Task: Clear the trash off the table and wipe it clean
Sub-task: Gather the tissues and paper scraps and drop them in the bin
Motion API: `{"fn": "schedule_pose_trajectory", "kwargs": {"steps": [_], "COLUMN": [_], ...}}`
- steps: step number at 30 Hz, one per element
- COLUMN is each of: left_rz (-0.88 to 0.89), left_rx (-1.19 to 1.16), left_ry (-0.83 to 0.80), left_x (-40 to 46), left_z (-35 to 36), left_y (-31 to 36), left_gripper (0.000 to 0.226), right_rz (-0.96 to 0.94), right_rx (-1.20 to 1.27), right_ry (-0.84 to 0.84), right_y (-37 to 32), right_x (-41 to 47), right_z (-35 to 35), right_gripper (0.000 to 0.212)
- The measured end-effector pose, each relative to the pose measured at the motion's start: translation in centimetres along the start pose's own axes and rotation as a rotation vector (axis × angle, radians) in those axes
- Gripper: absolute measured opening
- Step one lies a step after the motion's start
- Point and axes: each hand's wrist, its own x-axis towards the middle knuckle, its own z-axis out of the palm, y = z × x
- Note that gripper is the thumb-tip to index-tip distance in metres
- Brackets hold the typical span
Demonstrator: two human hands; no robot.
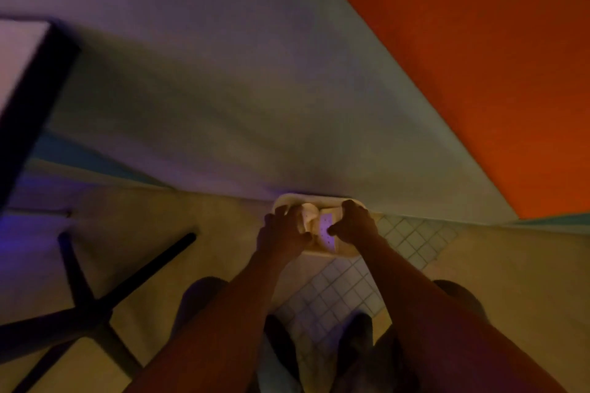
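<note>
We hold a pale tray (319, 199) out in front of us, above the floor, with both hands. Our left hand (282, 234) grips its left side, fingers (281, 212) curled over the rim. Our right hand (354, 226) grips the right side the same way, thumb pointing inward. Between the hands, crumpled paper trash (308, 217) and a flat white piece with small dots (327, 228) lie in the tray. A dark-edged tabletop (19, 51) shows at far left, well apart from the tray, its crossed black base (86, 306) below on the floor. A patch of small square floor tiles (344, 284) lies under our arms. The picture is dim and blurred.
</note>
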Motion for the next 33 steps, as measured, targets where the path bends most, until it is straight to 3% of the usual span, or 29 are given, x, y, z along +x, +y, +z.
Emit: {"fn": "schedule_pose_trajectory", "kwargs": {"steps": [3,6,20,33], "left_rz": [0.006,0.024,0.110,-0.039], "left_rx": [-0.030,-0.030,-0.170,-0.341], "left_ry": [-0.010,-0.009,0.087,0.385], "left_x": [-3.4,-6.7,-22.5,-35.7], "left_z": [-3.2,-6.4,-24.6,-34.7], "left_y": [0.6,1.6,3.4,-7.6], "left_gripper": [0.070,0.069,0.064,0.057], "right_rz": [-0.041,-0.139,-0.247,-0.442], "right_rx": [-0.040,-0.095,-0.098,-0.211], "right_ry": [-0.031,-0.051,-0.021,-0.036], "right_y": [-1.4,-3.2,-12.9,-25.0], "right_x": [-3.7,-8.3,-26.7,-37.0], "right_z": [-2.4,-5.0,-15.8,-16.3], "right_gripper": [0.076,0.066,0.056,0.059]}}
